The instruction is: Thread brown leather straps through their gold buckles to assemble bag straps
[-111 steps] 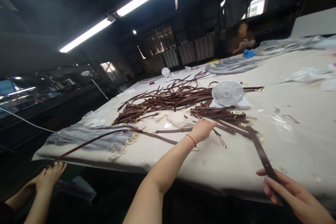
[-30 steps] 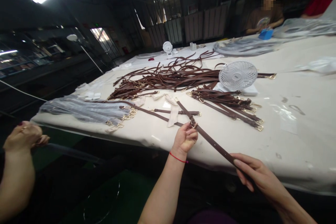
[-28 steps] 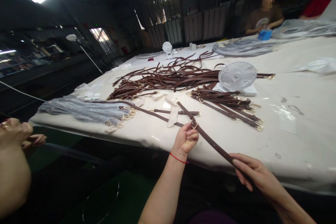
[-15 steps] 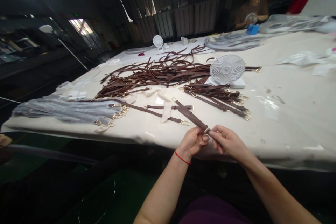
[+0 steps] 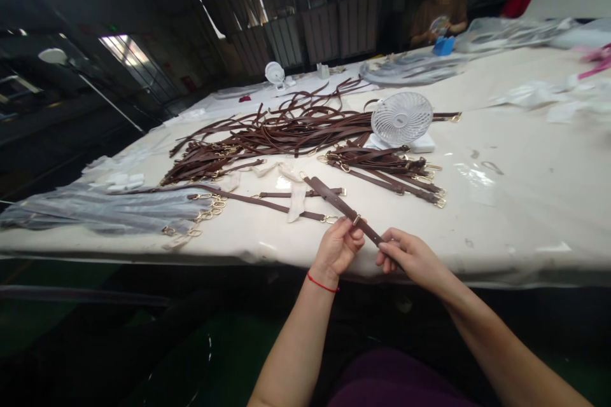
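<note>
A brown leather strap (image 5: 334,199) with a gold buckle (image 5: 356,220) runs slantwise between my two hands, its far end lying on the table. My left hand (image 5: 340,248) is closed on the strap at the buckle, fingers curled beneath it. Farther down, my right hand (image 5: 410,255) pinches the strap's near end between thumb and fingers. Just beyond lies another brown strap (image 5: 274,205) with a gold clasp, partly under a pale strip of cloth (image 5: 296,202). A short strap piece (image 5: 279,194) rests beside it.
A large heap of brown straps (image 5: 286,133) covers the middle of the table (image 5: 515,203). A white fan (image 5: 402,119) stands by a bundle of buckled straps (image 5: 382,168). Plastic-wrapped straps (image 5: 105,208) lie at left. Across the table sits a person (image 5: 439,13).
My right hand has slid away from the buckle, down the strap, so more strap shows between my hands. My left hand stays at the buckle. The whole view has shifted slightly.
</note>
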Tool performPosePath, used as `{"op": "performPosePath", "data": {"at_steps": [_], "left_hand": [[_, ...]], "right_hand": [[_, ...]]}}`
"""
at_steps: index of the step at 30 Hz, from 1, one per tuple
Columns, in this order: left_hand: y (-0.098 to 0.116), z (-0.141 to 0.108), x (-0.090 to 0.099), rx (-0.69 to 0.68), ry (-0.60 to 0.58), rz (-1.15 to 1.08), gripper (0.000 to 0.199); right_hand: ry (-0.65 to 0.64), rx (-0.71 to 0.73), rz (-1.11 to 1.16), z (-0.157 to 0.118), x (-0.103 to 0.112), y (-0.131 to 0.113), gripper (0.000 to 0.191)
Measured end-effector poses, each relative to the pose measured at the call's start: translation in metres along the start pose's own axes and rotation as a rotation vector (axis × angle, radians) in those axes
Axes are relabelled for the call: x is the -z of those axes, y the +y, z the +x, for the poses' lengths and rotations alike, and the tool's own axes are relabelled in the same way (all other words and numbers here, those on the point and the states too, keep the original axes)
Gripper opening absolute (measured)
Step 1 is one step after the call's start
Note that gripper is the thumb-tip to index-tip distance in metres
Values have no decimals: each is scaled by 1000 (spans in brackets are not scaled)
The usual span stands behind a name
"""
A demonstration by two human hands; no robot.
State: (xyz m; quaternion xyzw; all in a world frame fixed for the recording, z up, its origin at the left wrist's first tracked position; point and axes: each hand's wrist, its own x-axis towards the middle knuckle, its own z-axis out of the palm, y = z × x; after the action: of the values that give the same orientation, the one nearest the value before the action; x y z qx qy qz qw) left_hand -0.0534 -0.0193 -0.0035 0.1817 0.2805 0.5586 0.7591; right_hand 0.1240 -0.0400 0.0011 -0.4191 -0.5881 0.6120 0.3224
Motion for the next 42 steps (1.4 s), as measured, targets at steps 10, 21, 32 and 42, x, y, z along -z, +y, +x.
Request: {"op": "performPosePath", "data": {"at_steps": [10,21,32,42], "left_hand": [[-10,-1,4,51,-45,89,19],[-5,1,4,-15,23,114,28],[-21,2,-7,-106,126,395,29],[-21,-6,-4,-197,120,357,30]], "right_hand": [[35,49,76,17,-9,-4,29],[-5,58,-47,15,-3,4,23],[6,344,-368,69,1,-40,15],[162,418,-323,82,-5,-10,14]]}}
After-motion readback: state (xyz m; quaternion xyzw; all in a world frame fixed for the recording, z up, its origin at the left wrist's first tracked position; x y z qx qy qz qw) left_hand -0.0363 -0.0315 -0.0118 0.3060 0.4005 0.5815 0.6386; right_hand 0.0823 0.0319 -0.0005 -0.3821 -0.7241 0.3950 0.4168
